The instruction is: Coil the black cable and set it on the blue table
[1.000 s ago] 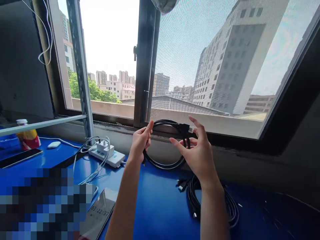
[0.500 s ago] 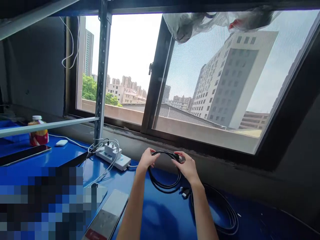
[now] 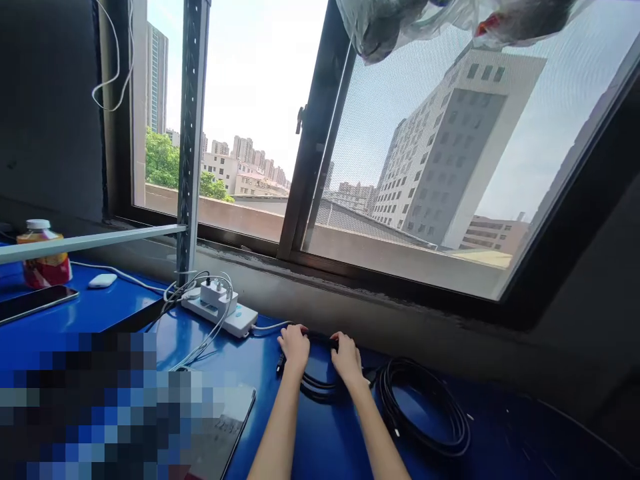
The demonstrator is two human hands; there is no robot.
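A coiled black cable [image 3: 316, 385] lies on the blue table [image 3: 320, 433] close to the wall under the window. My left hand [image 3: 294, 347] rests on the coil's left side with its fingers curled over the loops. At the coil's right side, my right hand [image 3: 346, 357] grips the loops the same way. Both hands press the coil down against the tabletop. A second, larger coil of black cable [image 3: 425, 413] lies flat just to the right of my right hand, untouched.
A white power strip [image 3: 220, 312] with plugged chargers and white wires sits left of my hands. A phone [image 3: 220, 437] lies near the front, another dark phone [image 3: 35, 301], a white mouse [image 3: 103, 281] and a bottle [image 3: 43, 261] stand far left. A metal shelf post [image 3: 189, 140] rises by the window.
Both hands have come down from chest height with the coiled cable and now hold it flat on the table near the wall. My view has tilted and shifted.
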